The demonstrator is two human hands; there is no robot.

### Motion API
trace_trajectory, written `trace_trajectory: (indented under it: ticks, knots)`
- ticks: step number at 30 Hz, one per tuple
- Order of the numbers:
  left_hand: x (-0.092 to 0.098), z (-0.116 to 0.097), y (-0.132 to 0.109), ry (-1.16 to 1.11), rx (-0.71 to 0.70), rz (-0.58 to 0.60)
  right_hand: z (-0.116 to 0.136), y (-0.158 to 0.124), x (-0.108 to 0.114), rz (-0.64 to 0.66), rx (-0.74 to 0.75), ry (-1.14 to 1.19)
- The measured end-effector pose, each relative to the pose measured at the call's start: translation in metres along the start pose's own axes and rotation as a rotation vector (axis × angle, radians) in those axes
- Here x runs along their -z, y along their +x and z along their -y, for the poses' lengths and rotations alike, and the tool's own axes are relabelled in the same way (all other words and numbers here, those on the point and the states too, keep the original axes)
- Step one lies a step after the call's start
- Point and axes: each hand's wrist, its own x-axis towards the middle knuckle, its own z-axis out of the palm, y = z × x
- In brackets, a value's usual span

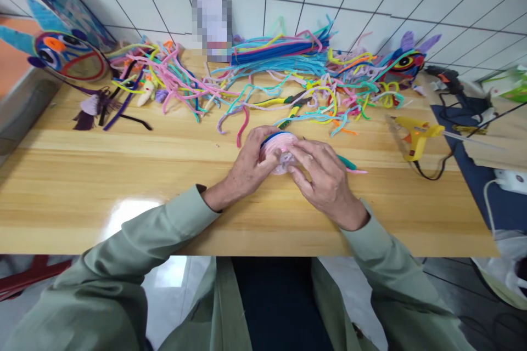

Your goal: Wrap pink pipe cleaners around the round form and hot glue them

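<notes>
Between my two hands is a round disc of coiled pipe cleaners (275, 145), mostly pink, with a blue strip along its far rim and a pale lilac patch near its lower edge. My left hand (257, 159) wraps the disc's left side, its thumb lying across the face. On the other side, my right hand (323, 174) has its fingers closed at the lilac patch and the right edge. Its fingertips partly cover what they pinch. A green and a pink pipe cleaner end (356, 171) stick out on the table beyond my right hand.
Tangled pipe cleaners (177, 79) and a blue bundle (280, 52) line the wall. Among them lie green-and-yellow pliers (294, 112). A yellow glue gun (418, 134) with a cord rests at right. Decorated animal faces (66, 55) stand at both ends, beside a tall can (66, 3).
</notes>
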Motion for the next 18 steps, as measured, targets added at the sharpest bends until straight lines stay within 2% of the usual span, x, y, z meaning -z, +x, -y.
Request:
trace_trajectory:
  ticks: [9, 15, 18]
  knots:
    - [-0.0003, -0.0016, -0.0004, 0.003, 0.004, -0.004, 0.0019, -0.0015, -0.0017, 0.017, 0.013, -0.047]
    - [0.0021, -0.0036, -0.0014, -0.027, 0.009, 0.013, 0.0027, -0.0016, -0.0028, 0.056, -0.083, -0.025]
    - [0.0031, -0.0031, -0.0028, -0.073, 0.027, 0.025, 0.0011, -0.0022, -0.0045, 0.015, -0.018, -0.053]
